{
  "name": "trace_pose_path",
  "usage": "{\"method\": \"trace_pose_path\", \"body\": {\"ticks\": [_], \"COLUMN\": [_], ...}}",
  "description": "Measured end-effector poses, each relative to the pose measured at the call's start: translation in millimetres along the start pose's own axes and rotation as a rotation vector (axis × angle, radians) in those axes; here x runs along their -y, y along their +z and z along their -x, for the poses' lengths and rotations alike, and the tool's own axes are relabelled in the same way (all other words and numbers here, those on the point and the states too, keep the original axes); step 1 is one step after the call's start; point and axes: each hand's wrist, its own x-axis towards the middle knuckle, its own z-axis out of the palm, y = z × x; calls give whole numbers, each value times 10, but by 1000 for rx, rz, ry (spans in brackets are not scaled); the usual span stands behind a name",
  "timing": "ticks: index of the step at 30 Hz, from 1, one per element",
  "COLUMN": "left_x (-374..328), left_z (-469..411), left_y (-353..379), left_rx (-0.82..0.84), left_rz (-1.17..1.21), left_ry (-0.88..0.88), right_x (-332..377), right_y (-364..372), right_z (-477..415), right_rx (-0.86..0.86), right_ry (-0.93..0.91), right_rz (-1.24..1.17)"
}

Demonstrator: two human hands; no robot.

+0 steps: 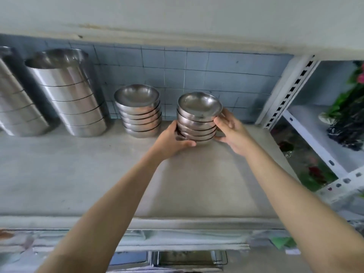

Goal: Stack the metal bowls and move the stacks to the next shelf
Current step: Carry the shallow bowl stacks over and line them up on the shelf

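A stack of several metal bowls is at the back of the grey shelf, right of centre. My left hand grips its lower left side, with the thumb curled under the bottom bowl. On the right side, my right hand holds the stack, fingers wrapped behind it. Whether the stack touches the shelf I cannot tell. A second stack of several metal bowls stands just to the left, untouched.
Two tall stacks of steel containers stand at the back left. A blue tiled wall closes the back. A white slotted rack with flowers stands to the right. The shelf's front edge is near me.
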Motion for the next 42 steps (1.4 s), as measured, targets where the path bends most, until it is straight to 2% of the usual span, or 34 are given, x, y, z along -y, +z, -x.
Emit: {"method": "trace_pose_path", "body": {"ticks": [9, 17, 19, 24, 27, 30, 34, 38, 42], "left_x": [-35, -40, -39, -39, 2, 114, 385, 678, 967], "left_z": [-222, -253, -229, 129, 597, 1120, 1889, 2805, 3684], "left_y": [2, 20, 43, 55, -71, -372, -1034, -1889, -2706], "left_rx": [-38, -31, -69, -122, -138, -167, -218, -318, -452], "left_rz": [-65, -109, -148, -158, -136, -208, -446, -581, -698], "left_ry": [-32, -72, -87, -145, -74, -19, -54, -159, -242], "right_x": [-5, -52, -52, -74, -105, -157, -102, 35, 40], "right_y": [-119, -262, -260, -164, 59, 407, 1083, 2115, 3321], "right_z": [-343, -436, -406, -10, 415, 724, 940, 1136, 1288], "right_rx": [121, 185, 127, -268, -320, -252, -63, 184, 331], "right_ry": [24, 4, -44, -225, -281, -283, -358, -425, -535], "right_rz": [14, 131, 182, 210, 229, 328, 661, 879, 926]}}
